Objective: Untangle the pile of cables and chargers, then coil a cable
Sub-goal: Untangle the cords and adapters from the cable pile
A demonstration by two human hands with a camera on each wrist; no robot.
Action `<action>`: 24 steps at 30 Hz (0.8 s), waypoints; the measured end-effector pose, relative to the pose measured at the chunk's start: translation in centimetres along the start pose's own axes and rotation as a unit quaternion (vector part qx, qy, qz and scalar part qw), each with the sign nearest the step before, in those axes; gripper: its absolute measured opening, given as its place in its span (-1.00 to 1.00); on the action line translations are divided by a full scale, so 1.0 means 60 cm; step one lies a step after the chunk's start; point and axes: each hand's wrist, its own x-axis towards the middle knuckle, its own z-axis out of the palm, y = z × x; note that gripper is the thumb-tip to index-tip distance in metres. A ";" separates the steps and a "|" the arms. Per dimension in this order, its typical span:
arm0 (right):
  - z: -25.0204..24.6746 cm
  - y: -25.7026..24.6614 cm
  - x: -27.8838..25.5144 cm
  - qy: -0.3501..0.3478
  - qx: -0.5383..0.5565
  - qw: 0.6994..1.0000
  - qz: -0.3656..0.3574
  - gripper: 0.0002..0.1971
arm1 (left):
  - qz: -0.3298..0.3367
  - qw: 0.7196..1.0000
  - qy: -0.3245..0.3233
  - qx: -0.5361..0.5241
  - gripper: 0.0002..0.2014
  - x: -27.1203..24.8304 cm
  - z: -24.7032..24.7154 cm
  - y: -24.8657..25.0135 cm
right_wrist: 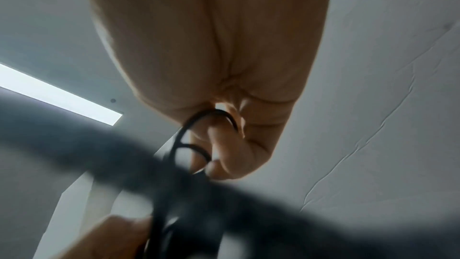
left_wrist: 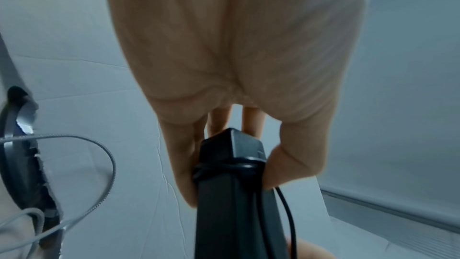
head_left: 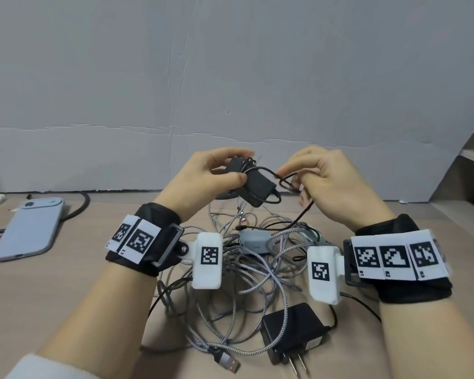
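The left hand [head_left: 203, 177] is gripping a black charger brick [head_left: 251, 184] between thumb and fingers, holding it tilted in the air above the table's far edge. A thin black cable [head_left: 268, 172] is lying wound in several turns around the brick. The right hand [head_left: 331, 181] is pinching a loop of that cable just beside the brick. Below, braided grey cables [head_left: 257, 272], a grey adapter [head_left: 255, 242] and a black pronged charger [head_left: 293, 332] are lying tangled mid-table [head_left: 66, 291].
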 end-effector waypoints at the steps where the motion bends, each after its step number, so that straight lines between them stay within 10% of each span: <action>1: 0.005 -0.001 0.000 -0.011 0.004 1.000 0.014 -0.51 | 0.000 1.000 0.010 -0.002 -0.61 0.000 0.000 0.001; 18: -0.010 -0.009 -0.010 -0.034 -0.172 0.984 0.039 -0.78 | 0.026 0.981 0.132 0.141 -0.60 0.011 -0.006 -0.017; 24: -0.011 -0.002 0.001 0.064 0.027 0.997 -0.037 -0.69 | 0.001 0.993 0.004 0.120 -0.54 0.001 -0.009 -0.009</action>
